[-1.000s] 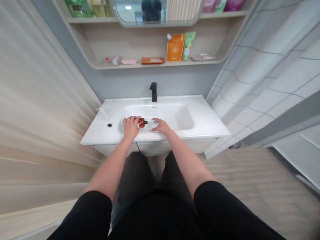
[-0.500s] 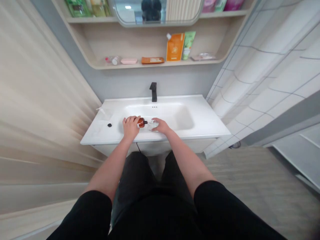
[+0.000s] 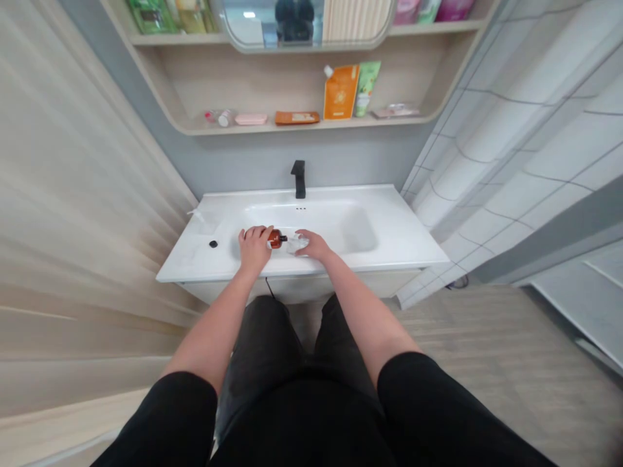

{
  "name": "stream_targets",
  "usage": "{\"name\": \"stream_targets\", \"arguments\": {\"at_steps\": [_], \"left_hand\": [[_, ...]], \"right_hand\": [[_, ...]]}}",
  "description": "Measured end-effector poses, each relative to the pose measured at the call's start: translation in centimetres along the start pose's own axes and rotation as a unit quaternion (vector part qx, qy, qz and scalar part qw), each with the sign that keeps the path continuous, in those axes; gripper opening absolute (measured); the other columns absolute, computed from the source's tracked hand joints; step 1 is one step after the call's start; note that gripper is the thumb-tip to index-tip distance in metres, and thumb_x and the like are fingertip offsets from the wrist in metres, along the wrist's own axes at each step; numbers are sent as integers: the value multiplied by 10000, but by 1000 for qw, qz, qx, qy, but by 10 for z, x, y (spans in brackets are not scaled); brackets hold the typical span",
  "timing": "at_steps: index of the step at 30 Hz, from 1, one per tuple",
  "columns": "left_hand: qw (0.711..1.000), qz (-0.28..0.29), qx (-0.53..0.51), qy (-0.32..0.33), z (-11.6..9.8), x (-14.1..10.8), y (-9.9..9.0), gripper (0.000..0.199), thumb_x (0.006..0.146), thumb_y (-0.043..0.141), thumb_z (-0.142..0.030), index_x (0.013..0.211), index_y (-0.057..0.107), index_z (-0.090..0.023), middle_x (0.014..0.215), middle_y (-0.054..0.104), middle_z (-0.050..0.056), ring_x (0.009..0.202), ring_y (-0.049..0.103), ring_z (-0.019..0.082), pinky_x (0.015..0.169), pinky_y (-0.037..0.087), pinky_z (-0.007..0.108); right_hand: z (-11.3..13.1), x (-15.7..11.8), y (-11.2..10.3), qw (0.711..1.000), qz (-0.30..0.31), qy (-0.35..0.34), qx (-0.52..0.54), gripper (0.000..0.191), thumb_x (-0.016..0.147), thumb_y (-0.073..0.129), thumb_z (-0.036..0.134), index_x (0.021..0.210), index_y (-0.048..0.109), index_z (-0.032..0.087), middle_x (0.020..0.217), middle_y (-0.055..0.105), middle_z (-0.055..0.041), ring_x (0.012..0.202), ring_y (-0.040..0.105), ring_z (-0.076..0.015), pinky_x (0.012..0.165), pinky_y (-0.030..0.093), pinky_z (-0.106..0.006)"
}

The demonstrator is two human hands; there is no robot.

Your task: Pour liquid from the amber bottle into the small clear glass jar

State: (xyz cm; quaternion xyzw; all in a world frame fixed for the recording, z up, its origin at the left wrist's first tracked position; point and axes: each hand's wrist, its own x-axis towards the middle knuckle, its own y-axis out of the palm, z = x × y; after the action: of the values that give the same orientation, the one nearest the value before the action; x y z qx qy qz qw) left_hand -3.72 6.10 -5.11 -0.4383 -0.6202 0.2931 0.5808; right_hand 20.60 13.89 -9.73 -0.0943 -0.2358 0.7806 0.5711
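Observation:
My left hand (image 3: pixel 254 248) grips a small amber glass bottle (image 3: pixel 276 239) lying on its side above the white basin, its dark neck pointing right. My right hand (image 3: pixel 314 245) sits just beyond the neck, with its fingers over a crumpled, translucent white piece of tissue or film (image 3: pixel 298 244). That white piece touches the bottle's neck end. The left fingers hide the bottle's far end, and I cannot tell exactly what the white piece is.
The white ceramic sink (image 3: pixel 379 240) has a black faucet (image 3: pixel 299 179) behind the bowl and a small black knob (image 3: pixel 213 244) on its left deck. Above stands a wooden shelf (image 3: pixel 311 126) holding toiletries, with a mirror (image 3: pixel 306 23) over it. Tiled wall (image 3: pixel 516 188) lies right.

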Motion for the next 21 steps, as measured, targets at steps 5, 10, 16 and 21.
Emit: {"name": "stream_targets", "arguments": {"at_steps": [5, 10, 16, 21], "left_hand": [[1000, 5, -3, -5, 0, 0, 0, 601, 961, 570, -157, 1543, 663, -278, 1496, 692, 155, 1427, 554, 373, 1326, 234, 631], [1000, -4, -1, 1, 0, 0, 0, 597, 960, 568, -156, 1536, 668, -277, 1477, 703, 152, 1412, 562, 371, 1320, 237, 635], [1000, 1, -4, 2, -1, 0, -1, 612, 960, 565, -158, 1553, 657, -279, 1487, 693, 158, 1433, 548, 375, 1328, 225, 640], [1000, 8, -5, -3, -2, 0, -3, 619, 956, 569, -155, 1556, 655, -278, 1500, 688, 157, 1436, 544, 373, 1333, 221, 636]], "right_hand": [[-1, 1, 0, 1000, 1, -5, 2, 838, 576, 1008, 207, 1371, 756, 286, 1233, 798, -24, 1158, 748, -283, 1146, 542, -435], [-1, 1, 1, 1000, 1, -1, 8, 847, 569, 1009, 211, 1375, 756, 273, 1243, 797, -34, 1163, 748, -286, 1138, 548, -430], [-2, 1, 0, 1000, 4, -5, 1, 846, 576, 1000, 215, 1383, 753, 269, 1260, 795, -38, 1174, 745, -290, 1141, 549, -435], [-2, 1, 0, 1000, 0, -7, -2, 841, 570, 1000, 221, 1374, 758, 278, 1258, 796, -32, 1167, 747, -289, 1138, 554, -434]]}}
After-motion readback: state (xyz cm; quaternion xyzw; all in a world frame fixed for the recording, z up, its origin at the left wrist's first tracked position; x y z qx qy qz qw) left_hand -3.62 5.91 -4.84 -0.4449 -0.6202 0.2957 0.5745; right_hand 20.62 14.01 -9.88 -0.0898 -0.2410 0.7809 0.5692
